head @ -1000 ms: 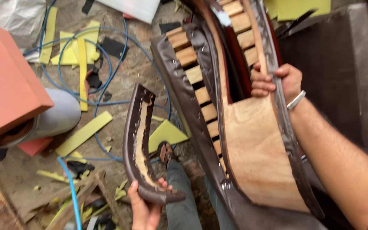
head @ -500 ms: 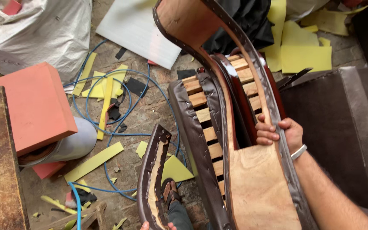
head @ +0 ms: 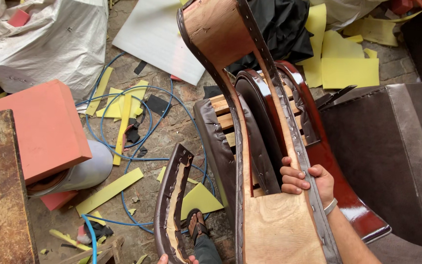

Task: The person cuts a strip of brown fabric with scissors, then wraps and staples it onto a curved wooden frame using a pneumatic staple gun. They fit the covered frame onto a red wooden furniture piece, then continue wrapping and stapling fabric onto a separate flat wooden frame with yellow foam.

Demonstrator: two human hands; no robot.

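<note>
Here, in the head view, the right hand (head: 306,180) sits right of centre, low in the frame, fingers curled through an opening in the curved chair frame (head: 250,122) and closed around its leather-wrapped, stapled edge. That frame sweeps from the top centre down to the bottom centre, bare plywood showing at both ends. It looks rigid and fairly heavy, so the edge beside the cut-out seems the surest hold; the staple line could snag skin, and the glossy red-brown rail (head: 338,171) behind it would likely be slippery.

At the bottom edge, left of centre, only the fingertips of the left hand (head: 177,259) show, touching the foot of a smaller curved armrest piece (head: 172,200) that stands upright on the floor; whether they clasp it I cannot tell. This piece looks stiff but light, manageable from either end.

Around them: blue hose (head: 123,122), yellow foam scraps (head: 108,190), an orange foam block (head: 40,132) at left, a sandalled foot (head: 196,227).
</note>
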